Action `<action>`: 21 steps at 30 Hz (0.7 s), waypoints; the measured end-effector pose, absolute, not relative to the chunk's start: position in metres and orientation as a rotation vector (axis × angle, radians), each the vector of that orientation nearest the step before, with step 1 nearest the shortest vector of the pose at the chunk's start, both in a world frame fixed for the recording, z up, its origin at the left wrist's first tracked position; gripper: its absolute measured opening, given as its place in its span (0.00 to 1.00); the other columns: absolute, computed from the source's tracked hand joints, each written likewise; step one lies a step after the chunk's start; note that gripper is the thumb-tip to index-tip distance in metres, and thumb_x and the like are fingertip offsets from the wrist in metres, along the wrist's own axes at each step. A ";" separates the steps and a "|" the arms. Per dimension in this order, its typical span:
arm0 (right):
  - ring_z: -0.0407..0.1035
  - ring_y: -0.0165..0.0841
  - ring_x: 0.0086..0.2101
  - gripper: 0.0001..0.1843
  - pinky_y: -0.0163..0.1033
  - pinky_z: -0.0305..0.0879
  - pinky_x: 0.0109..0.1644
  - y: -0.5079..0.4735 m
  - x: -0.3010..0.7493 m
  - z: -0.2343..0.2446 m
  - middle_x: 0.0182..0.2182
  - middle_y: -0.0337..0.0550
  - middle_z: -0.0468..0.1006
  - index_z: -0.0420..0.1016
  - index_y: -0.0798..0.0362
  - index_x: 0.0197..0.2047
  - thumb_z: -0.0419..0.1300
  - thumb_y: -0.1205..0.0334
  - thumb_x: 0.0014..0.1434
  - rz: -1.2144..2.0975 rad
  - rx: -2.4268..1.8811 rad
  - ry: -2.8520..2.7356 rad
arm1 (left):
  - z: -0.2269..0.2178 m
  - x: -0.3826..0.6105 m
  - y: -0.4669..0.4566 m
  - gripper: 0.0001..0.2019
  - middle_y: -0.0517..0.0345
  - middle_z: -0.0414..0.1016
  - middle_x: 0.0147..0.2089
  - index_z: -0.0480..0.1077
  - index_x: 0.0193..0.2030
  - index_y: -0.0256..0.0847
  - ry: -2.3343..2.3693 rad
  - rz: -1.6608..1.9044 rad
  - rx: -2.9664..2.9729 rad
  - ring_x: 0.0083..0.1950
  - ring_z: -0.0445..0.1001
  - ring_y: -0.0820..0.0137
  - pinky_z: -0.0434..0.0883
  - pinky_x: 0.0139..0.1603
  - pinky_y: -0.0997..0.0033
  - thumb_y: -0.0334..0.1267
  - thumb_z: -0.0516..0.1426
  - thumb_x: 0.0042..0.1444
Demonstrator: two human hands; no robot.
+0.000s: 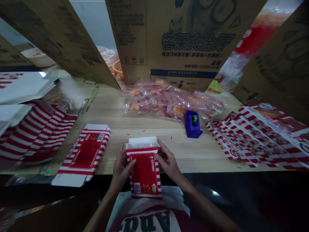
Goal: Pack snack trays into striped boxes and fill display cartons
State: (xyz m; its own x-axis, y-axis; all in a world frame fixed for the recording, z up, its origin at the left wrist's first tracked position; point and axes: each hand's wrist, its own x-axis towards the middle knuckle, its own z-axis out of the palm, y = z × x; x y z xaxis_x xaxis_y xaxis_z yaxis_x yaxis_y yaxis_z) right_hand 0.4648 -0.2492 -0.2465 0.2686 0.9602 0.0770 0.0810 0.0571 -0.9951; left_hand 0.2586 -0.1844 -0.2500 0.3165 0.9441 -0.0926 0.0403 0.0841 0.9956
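A red and white striped carton (144, 174) stands at the table's front edge, close to my body, its white top flap raised. My left hand (123, 169) grips its left side, thumb across the front panel. On the right side, my right hand (169, 161) holds the carton's upper edge between thumb and fingers. Another striped carton (87, 151), with its end flaps unfolded, lies flat to the left of my left hand. Beyond my right hand sits a blue tape dispenser (192, 125) with a green core.
Several clear snack packets (166, 100) are heaped at the back against a large cardboard box (166, 48). Stacks of striped card stand at left (36, 132) and right (260, 135). Small red strips lie on the wooden table (111, 106).
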 end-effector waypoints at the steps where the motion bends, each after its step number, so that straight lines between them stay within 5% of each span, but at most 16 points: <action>1: 0.71 0.37 0.48 0.30 0.42 0.69 0.52 -0.249 0.465 -0.245 0.53 0.47 0.73 0.60 0.48 0.66 0.58 0.57 0.61 0.922 -1.328 -1.108 | -0.249 0.258 -0.185 0.44 0.47 0.68 0.63 0.38 0.72 0.47 1.041 0.890 1.319 0.56 0.74 0.60 0.74 0.54 0.59 0.43 0.61 0.56; 4: 0.68 0.37 0.53 0.28 0.42 0.66 0.57 -0.249 0.465 -0.245 0.58 0.46 0.70 0.63 0.48 0.63 0.60 0.57 0.60 0.928 -1.321 -1.148 | -0.250 0.256 -0.185 0.38 0.47 0.67 0.63 0.46 0.70 0.46 1.022 0.827 1.408 0.57 0.73 0.59 0.74 0.54 0.59 0.44 0.60 0.57; 9: 0.71 0.35 0.47 0.16 0.39 0.66 0.52 -0.253 0.467 -0.250 0.48 0.44 0.75 0.70 0.50 0.52 0.59 0.57 0.61 0.900 -1.369 -1.208 | -0.245 0.253 -0.180 0.24 0.51 0.72 0.54 0.62 0.56 0.43 0.928 0.662 1.427 0.50 0.75 0.61 0.74 0.48 0.64 0.44 0.61 0.54; 13: 0.69 0.34 0.40 0.07 0.38 0.65 0.45 -0.253 0.472 -0.249 0.38 0.42 0.74 0.73 0.51 0.40 0.57 0.58 0.62 0.846 -1.388 -1.273 | -0.235 0.259 -0.174 0.15 0.58 0.73 0.39 0.65 0.45 0.41 0.903 0.563 1.412 0.38 0.72 0.68 0.72 0.38 0.71 0.45 0.61 0.54; 16: 0.67 0.35 0.40 0.10 0.39 0.63 0.46 -0.250 0.474 -0.244 0.35 0.43 0.72 0.72 0.51 0.31 0.55 0.59 0.63 0.793 -1.377 -1.264 | -0.233 0.266 -0.169 0.11 0.59 0.71 0.36 0.67 0.35 0.40 0.929 0.640 1.496 0.36 0.69 0.70 0.68 0.38 0.73 0.45 0.57 0.58; 21: 0.67 0.34 0.38 0.10 0.38 0.63 0.44 -0.246 0.466 -0.240 0.35 0.42 0.72 0.71 0.51 0.32 0.54 0.59 0.64 0.780 -1.357 -1.202 | -0.242 0.271 -0.163 0.14 0.59 0.70 0.31 0.66 0.25 0.38 0.990 0.816 1.409 0.33 0.67 0.71 0.65 0.36 0.74 0.44 0.58 0.55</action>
State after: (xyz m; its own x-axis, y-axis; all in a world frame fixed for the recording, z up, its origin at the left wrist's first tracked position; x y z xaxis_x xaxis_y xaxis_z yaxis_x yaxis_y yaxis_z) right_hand 0.4657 -0.2461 -0.2401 0.2659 0.9466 0.1822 0.2195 0.1246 -0.9676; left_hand 0.2710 -0.1634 -0.2416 0.3976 0.9149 -0.0702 0.1063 0.0300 0.9939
